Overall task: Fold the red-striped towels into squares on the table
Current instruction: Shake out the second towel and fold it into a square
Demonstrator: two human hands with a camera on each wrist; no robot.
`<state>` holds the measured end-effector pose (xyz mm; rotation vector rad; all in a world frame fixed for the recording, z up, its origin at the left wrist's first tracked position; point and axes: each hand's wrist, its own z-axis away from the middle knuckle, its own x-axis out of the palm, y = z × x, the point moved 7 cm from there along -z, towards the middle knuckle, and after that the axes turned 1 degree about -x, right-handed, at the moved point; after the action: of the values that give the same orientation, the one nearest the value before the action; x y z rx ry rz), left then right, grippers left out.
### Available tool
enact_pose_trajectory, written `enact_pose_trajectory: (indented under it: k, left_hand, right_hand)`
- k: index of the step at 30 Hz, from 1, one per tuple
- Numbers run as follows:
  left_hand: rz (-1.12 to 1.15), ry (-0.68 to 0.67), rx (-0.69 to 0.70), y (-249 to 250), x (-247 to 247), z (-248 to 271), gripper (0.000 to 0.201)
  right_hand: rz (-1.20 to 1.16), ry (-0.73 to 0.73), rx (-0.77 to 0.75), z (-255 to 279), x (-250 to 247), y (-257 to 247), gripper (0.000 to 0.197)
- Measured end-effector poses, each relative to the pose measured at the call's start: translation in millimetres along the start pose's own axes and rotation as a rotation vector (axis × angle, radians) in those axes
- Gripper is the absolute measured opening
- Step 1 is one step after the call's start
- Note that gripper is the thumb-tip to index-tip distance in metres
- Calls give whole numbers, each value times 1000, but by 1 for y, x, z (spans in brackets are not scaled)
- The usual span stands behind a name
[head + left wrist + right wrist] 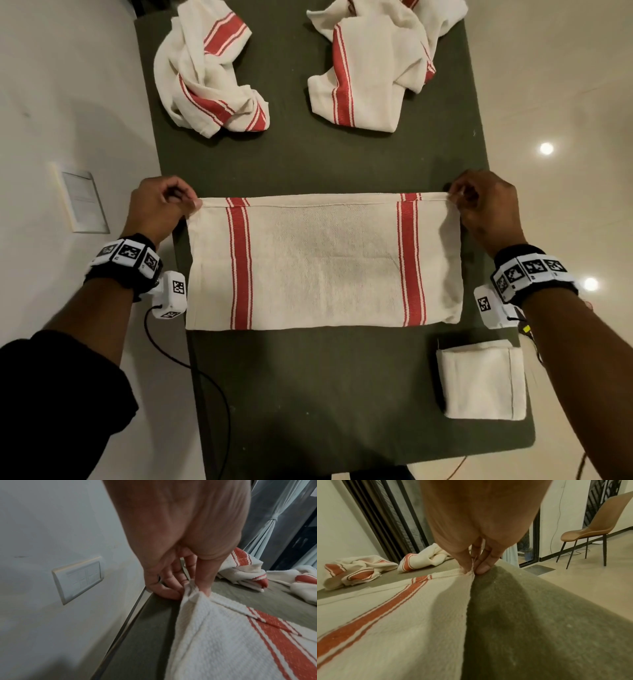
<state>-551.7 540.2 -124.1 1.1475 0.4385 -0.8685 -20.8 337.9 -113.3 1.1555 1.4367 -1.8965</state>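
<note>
A white towel with two red stripes (pixel 322 263) lies flat across the middle of the dark green table (pixel 308 164), doubled over into a wide rectangle. My left hand (pixel 161 202) pinches its far left corner (pixel 190 588) between thumb and fingers. At the far right corner (pixel 471 572) my right hand (pixel 479 202) pinches the stacked edges the same way. Both corners sit low over the table, with the far edge stretched straight between them. Two crumpled red-striped towels lie at the back, one at the left (pixel 209 72) and one at the right (pixel 380 61).
A folded white square towel (pixel 483 380) sits at the table's near right corner. A wall with a switch plate (pixel 78 577) runs close along the table's left side. A brown chair (pixel 594 526) stands on the floor to the right. Cables hang from both wrists.
</note>
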Motion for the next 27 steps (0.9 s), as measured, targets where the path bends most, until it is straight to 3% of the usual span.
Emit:
enact_pose_trajectory:
  k: [3,7,9,12,15,19,22,27]
  left_hand:
    - [-79,50,83,11,3,4,9]
    - [-93,102,74,16,4,10,7]
    - [-117,110,55,16,2,18,22]
    - [-136,152,-52,-1,-10,44,46]
    - [-110,153,-228,-31,-10,103,40]
    - [-45,89,-404,-64,11,188,28]
    - [101,56,-477,-86,32,223,26]
    - [197,136,-520,-95,39,234,25]
  right_hand:
    - [3,27,46,-1,-3,0,16]
    - [16,-10,91,-4,-5,-3,14]
    - [45,-39,121,0,-12,1,19]
    - [30,-22,228,37,-33,15,26]
    - [13,-140,309,111,-33,19,7]
    - [-59,-245,460,192,-7,16,11]
    - [-170,-215,520,215,11,18,19]
    - [-163,-180,497,216,21,25,19]
